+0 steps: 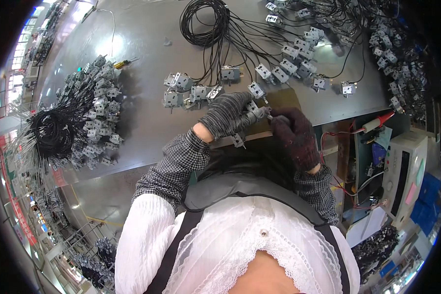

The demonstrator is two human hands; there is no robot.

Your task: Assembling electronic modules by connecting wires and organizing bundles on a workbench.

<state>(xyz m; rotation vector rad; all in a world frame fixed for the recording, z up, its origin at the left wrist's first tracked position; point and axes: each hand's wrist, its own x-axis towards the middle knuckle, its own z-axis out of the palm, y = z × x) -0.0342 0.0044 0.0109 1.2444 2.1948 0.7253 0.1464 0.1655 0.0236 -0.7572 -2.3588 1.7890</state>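
Note:
My left hand [226, 115], in a grey striped knit glove, is closed around a small boxy metal thermostat [251, 106] at the table's front edge. My right hand [294, 130], in a dark maroon glove, has its fingers pinched together right beside that piece. A bit of metal shows at its fingertips, too small to name. Just beyond the hands lies another thermostat [256, 90]. Another metal unit [238, 140] shows below my left hand. Several more thermostats [199, 93] with thin black leads lie to the left of and beyond my hands.
A coil of black leads [204, 24] lies at the back of the metal table [147, 73]. A big bundle of thermostats [100, 108] sits at left, near a yellow-handled screwdriver [126, 62]. Piled units [389, 59] line the right side. A beige instrument box [405, 171] and a red-tipped probe [379, 121] are at right.

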